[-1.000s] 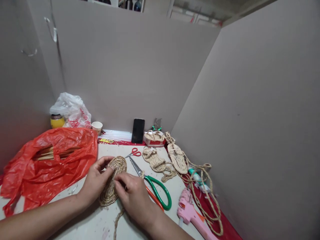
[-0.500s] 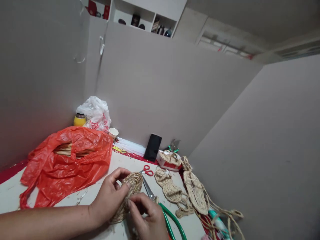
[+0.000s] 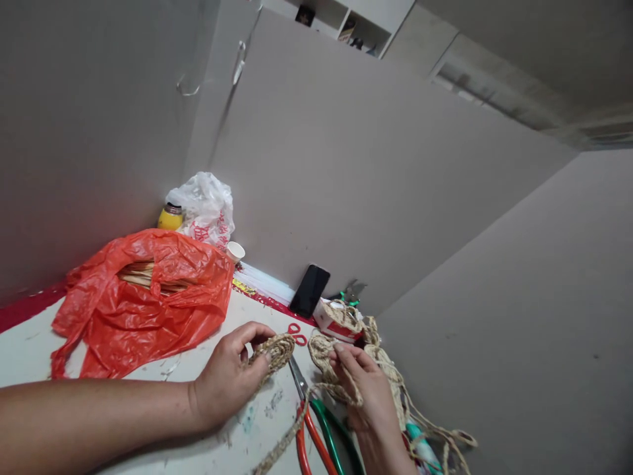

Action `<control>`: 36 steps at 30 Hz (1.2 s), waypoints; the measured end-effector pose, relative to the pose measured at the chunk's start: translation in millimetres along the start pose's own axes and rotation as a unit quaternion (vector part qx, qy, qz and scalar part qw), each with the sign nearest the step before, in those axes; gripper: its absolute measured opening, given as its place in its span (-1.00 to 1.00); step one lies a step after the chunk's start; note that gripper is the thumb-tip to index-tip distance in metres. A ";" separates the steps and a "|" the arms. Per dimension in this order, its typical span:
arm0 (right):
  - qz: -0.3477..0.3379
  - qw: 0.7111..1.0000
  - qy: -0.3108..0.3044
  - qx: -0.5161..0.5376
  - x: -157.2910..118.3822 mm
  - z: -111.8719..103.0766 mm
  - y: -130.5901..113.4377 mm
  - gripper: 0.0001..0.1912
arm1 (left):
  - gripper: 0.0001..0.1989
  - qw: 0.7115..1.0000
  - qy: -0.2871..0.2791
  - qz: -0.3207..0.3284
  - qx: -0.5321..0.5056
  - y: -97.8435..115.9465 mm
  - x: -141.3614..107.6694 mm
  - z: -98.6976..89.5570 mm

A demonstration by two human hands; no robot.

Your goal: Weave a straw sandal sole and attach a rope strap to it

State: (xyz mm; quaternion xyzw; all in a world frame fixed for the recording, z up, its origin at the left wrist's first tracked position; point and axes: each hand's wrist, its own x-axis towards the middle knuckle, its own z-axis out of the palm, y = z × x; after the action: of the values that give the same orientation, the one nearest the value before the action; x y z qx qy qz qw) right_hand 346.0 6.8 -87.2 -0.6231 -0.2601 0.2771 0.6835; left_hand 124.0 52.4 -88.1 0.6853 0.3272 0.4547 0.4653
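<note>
My left hand [image 3: 237,369] grips a coiled, braided straw piece [image 3: 283,349], thumb on top and fingers behind it; its lower part is hidden by the hand. To the right, my right hand [image 3: 368,382] is raised with thumb and fingers pinched on a straw braid [image 3: 355,390]. A loose length of braid [image 3: 289,435] trails down between the hands to the bottom edge. Beneath it lie large scissors [image 3: 299,379], with red and green handles spreading below; whether these are one tool or two, I cannot tell. Small red-handled scissors [image 3: 297,335] rest just beyond.
An orange-red plastic bag [image 3: 148,330] holding straw strips lies at left. Behind it are a white bag [image 3: 205,208], a yellow jar [image 3: 170,216] and a paper cup [image 3: 235,251]. A phone [image 3: 309,291] leans near the wall. More woven straw pieces [image 3: 320,349] sit at right.
My right hand has moved right, away from the coiled piece, drawing a braid. The piece in my left hand has tilted. The view has shifted and turned slightly.
</note>
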 end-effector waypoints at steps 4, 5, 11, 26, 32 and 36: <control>0.011 0.999 0.015 0.028 30.9 -0.3 9.4 -0.63 | -0.77 1.000 -0.001 0.013 -0.011 0.0 -0.2 -0.5; 0.011 0.999 0.020 0.034 36.9 2.0 11.9 -0.66 | -0.78 1.000 0.000 0.018 -0.015 -0.4 -0.1 -0.6; 0.000 0.996 0.064 0.056 59.6 16.0 24.1 -0.81 | -0.79 0.999 -0.007 0.026 -0.019 -3.0 -0.2 -0.9; -0.116 0.987 0.087 0.066 -24.1 7.3 -9.6 -0.66 | -0.78 0.999 0.001 0.041 -0.026 -0.1 -0.4 -1.8; -0.161 0.982 0.085 0.042 -41.0 10.2 -10.9 -0.69 | -0.78 0.998 0.012 0.039 -0.044 0.2 -0.4 -1.2; -0.173 0.982 0.078 0.024 -42.0 7.1 -7.4 -0.70 | -0.78 0.998 0.018 0.034 -0.046 -1.0 0.0 -0.6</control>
State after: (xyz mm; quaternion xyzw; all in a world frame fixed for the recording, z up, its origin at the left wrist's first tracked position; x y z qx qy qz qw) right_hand 311.5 -18.2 -79.6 -0.5719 -0.3033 0.1113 0.7540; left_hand 123.4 53.0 -88.9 0.6652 0.2909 0.4973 0.4749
